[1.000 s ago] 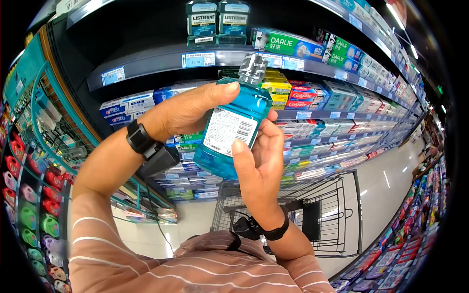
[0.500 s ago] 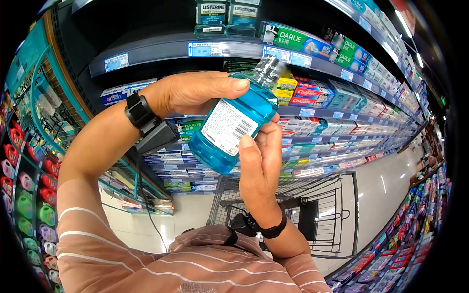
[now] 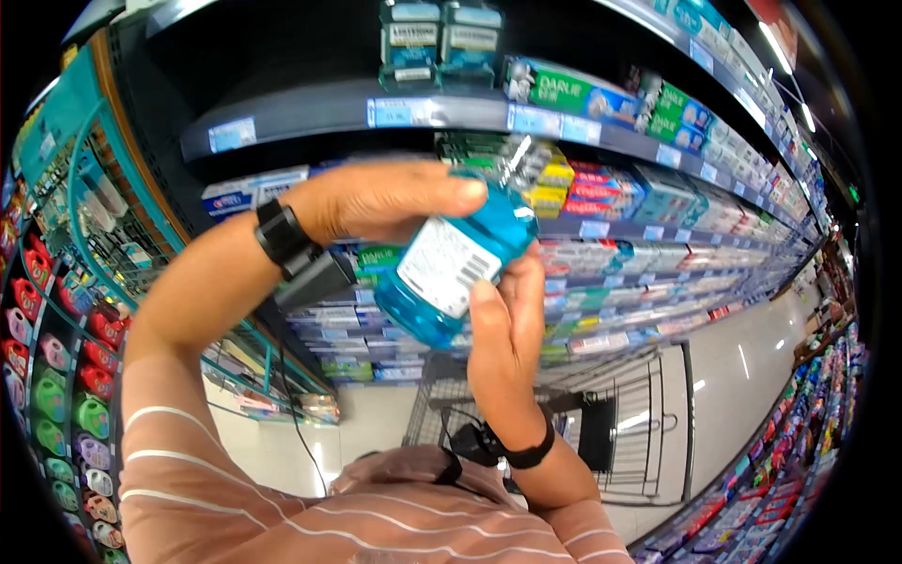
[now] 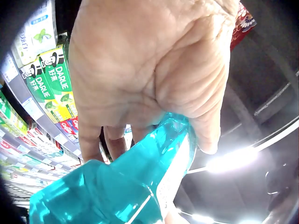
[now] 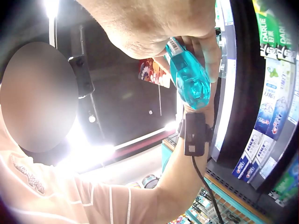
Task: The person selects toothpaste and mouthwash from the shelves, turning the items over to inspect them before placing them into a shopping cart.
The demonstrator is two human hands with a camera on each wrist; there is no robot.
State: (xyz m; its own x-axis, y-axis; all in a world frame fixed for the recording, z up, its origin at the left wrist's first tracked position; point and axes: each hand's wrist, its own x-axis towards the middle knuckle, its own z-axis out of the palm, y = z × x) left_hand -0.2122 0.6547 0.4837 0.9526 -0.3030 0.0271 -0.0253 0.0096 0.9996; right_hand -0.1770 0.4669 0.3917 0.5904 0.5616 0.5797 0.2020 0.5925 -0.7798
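"Gripping the mouthwash bottle point(image 3: 460, 254) from both sides, we have it up in front of the toothpaste shelves point(image 3: 301, 117), the shopping cart point(image 3: 596, 432) below!"

"And how do we hold it well? Our left hand point(image 3: 395, 197) clasps the shoulder, thumb in front; our right hand point(image 3: 507, 348) pinches the lower side, thumb by the barcode point(image 3: 477, 270). The print on the white label point(image 3: 434, 263) looks blurred, so we reckon steady wrists serve best, thumb clear of the barcode, squeeze light on that slick-looking plastic."

"Which way does it point, then?"

"Cap point(image 3: 524, 162) up and to the right, base point(image 3: 418, 321) down and to the left as we look: the long axis runs on a slant, tilted rather than upright, label turned toward us!"
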